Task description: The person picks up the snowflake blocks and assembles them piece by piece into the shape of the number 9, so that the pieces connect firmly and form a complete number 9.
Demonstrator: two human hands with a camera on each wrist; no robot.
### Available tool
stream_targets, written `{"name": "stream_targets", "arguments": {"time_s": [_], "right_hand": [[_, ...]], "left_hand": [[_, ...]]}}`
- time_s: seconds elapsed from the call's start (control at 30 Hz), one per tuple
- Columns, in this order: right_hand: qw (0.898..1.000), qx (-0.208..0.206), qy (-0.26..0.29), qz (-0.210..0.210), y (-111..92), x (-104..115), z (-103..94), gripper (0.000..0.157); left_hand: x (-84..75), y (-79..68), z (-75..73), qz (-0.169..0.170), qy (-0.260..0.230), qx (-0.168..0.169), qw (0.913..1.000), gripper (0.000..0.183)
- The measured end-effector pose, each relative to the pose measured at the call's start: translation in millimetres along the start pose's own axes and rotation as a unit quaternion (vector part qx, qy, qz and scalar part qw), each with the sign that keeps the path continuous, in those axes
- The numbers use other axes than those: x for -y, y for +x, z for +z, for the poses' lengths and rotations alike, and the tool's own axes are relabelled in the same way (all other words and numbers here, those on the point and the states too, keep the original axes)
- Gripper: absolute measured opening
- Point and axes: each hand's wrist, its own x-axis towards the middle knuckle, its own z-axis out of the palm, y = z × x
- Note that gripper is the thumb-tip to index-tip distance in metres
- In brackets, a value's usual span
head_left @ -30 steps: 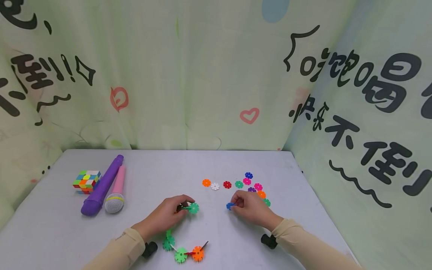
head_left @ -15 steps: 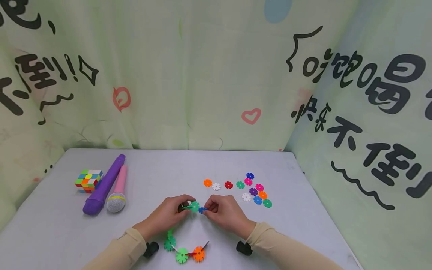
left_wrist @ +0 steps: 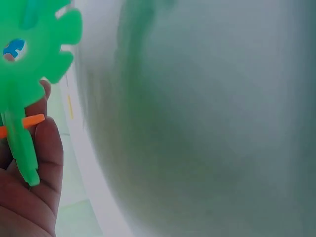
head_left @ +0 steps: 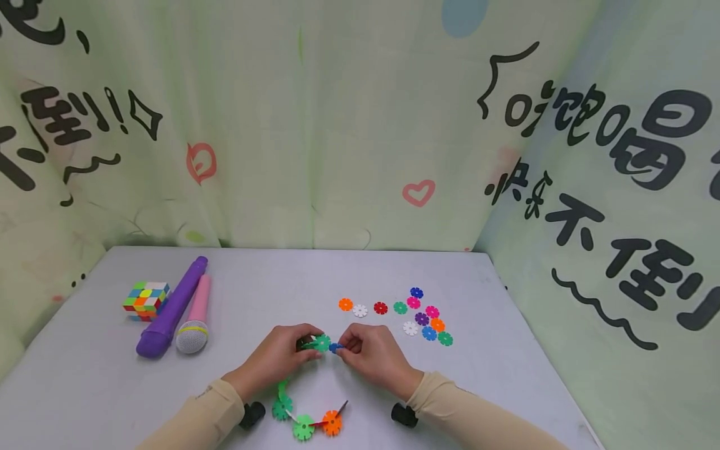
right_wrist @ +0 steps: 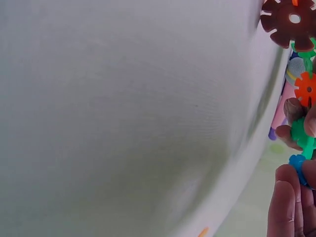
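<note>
- The left hand (head_left: 281,350), to the right of the pink microphone (head_left: 194,319) and near the height of its head, pinches a green disc (head_left: 322,343) between its fingers.
- The right hand (head_left: 375,357), farther right of the pink microphone, has its fingers curled and pinching a small blue disc (head_left: 334,348).
- Both discs sit well to the right of the pink microphone; the right wrist view shows them edge to edge, but whether one is slotted into the other I cannot tell.
- A chain of joined discs (head_left: 304,428), green and orange among them, curves on the nearer, right-hand side of the pink microphone; its upper end disappears beneath the left hand.
- Twelve loose discs (head_left: 380,308) in mixed colors lie flat on the table (head_left: 270,281), far to the right of the pink microphone.
- A purple microphone (head_left: 171,312) lies just beside the pink microphone, on its left.
- A puzzle cube (head_left: 146,300) stands farther left of the pink microphone, past the purple one.
- Behind the pink microphone hangs a pale green curtain (head_left: 360,125) with black lettering.
</note>
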Motion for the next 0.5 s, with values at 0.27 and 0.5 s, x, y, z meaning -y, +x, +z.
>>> {"name": "stream_targets", "arguments": {"time_s": [0.27,0.5], "right_hand": [[1.000,-0.015,0.012,-0.017,-0.1,-2.3,4.1,0.014],[1.000,-0.008,0.010,-0.021,0.4,-0.7,4.6,0.011]], "left_hand": [[-4.2,0.7,0.8,-0.004,-0.008,0.003,1.0000,0.028],[-7.4,1.3,0.4,0.006,0.006,0.004,1.0000,0.028]]}}
